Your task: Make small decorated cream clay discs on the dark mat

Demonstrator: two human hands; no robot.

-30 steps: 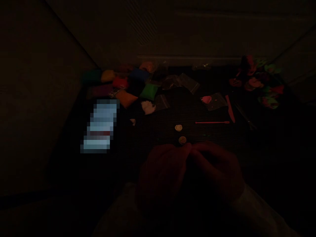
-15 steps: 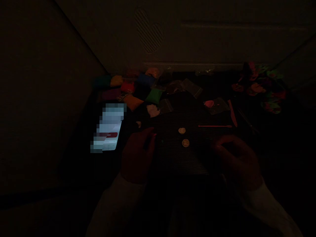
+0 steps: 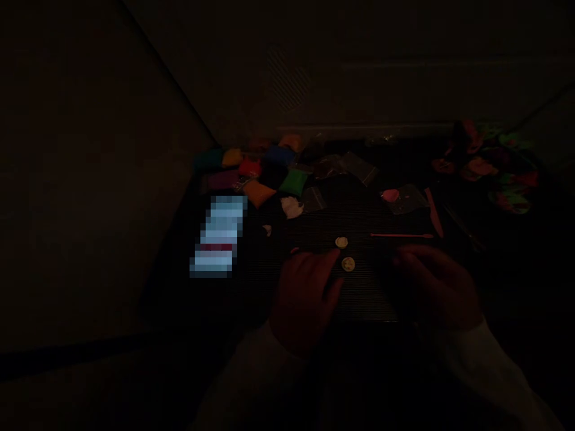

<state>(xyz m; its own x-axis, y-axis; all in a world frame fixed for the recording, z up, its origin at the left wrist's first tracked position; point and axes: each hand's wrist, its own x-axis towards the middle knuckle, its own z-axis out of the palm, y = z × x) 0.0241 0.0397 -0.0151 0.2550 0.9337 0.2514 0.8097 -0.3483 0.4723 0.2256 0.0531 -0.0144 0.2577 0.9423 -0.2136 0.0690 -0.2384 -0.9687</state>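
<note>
The scene is very dark. My left hand (image 3: pixel 305 299) reaches over the ridged dark table with its thumb and index finger spread. Its fingertips are just left of two small pale round pieces, one (image 3: pixel 341 242) a little behind the other (image 3: pixel 348 264). My right hand (image 3: pixel 440 287) is off to the right of them, thumb and index fingertips pinched together. Whatever lies between those fingertips is too dark to make out. Behind that hand lies a thin pink stick tool (image 3: pixel 401 235). A small pale scrap (image 3: pixel 267 230) sits left of centre, beyond my left hand.
A lit phone (image 3: pixel 218 236) lies at the left. Behind are coloured packets, among them an orange one (image 3: pixel 258 193) and a green one (image 3: pixel 294 182), and a white lump (image 3: pixel 291 207). A pink knife (image 3: pixel 433 212) and colourful flower-like shapes (image 3: pixel 480 167) are at the right.
My hands, together at first, have parted. The left went toward the phone, then came back right beside the round pieces. My right hand moved right and stayed pinched. The view has shifted.
</note>
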